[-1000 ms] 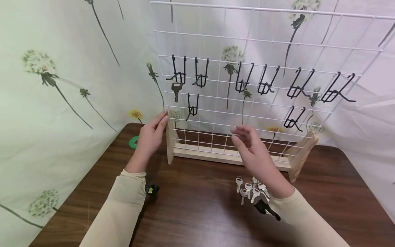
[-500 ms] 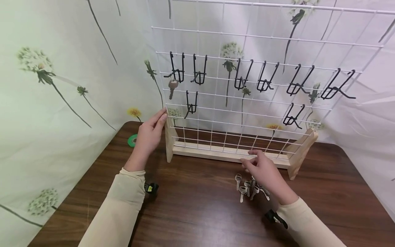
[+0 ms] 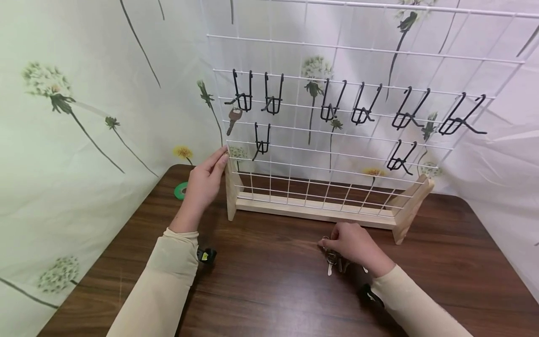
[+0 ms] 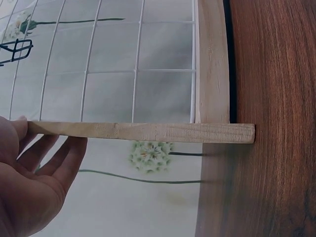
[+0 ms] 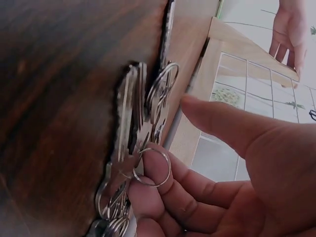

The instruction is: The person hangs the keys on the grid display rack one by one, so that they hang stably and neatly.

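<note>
In the head view, the left hand (image 3: 205, 185), at 9 o'clock, held the wooden stand (image 3: 231, 199) between its thumb and fingers. The right hand (image 3: 355, 244), at 4 o'clock, was over the loose keys (image 3: 330, 270), which lay on the table (image 3: 261, 290) at 5 o'clock. In the right wrist view, its fingertips touched a ring (image 5: 170, 168) while its thumb stood apart, so this grip was loose. At 11 o'clock, another key (image 3: 234, 120) hung from a black hook (image 3: 243, 97).
</note>
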Demonstrator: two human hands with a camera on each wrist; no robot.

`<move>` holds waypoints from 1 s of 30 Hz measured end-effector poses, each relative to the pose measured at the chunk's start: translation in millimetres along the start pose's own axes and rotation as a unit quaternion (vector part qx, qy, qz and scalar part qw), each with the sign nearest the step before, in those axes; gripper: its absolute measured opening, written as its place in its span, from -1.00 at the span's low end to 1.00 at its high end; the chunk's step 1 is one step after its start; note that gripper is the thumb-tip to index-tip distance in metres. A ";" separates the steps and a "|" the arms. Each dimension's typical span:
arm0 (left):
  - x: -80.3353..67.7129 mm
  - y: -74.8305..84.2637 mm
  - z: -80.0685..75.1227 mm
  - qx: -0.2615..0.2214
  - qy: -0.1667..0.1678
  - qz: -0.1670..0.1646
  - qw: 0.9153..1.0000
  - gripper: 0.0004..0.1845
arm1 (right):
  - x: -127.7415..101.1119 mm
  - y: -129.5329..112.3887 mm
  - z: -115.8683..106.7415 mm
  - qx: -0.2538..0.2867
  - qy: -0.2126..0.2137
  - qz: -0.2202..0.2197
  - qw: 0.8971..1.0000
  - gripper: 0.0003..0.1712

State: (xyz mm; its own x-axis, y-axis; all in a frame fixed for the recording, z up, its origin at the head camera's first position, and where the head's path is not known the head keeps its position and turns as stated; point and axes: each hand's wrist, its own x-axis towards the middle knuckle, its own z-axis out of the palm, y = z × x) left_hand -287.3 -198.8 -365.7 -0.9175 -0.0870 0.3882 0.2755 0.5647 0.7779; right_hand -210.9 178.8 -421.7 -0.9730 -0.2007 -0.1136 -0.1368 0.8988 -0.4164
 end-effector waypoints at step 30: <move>-1.0 -0.3 -1.8 0.007 -0.007 0.005 1.000 -0.48 | 19.8 -2.3 -4.3 0.086 -0.100 -0.039 0.991 -0.69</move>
State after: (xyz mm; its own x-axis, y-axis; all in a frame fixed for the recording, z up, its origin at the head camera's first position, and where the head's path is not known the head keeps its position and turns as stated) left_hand -285.9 -200.5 -365.4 -0.9186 -0.0699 0.3891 0.2808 0.5775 0.7666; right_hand -230.6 174.4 -419.1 -0.9024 -0.3554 -0.2436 -0.1600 0.8013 -0.5765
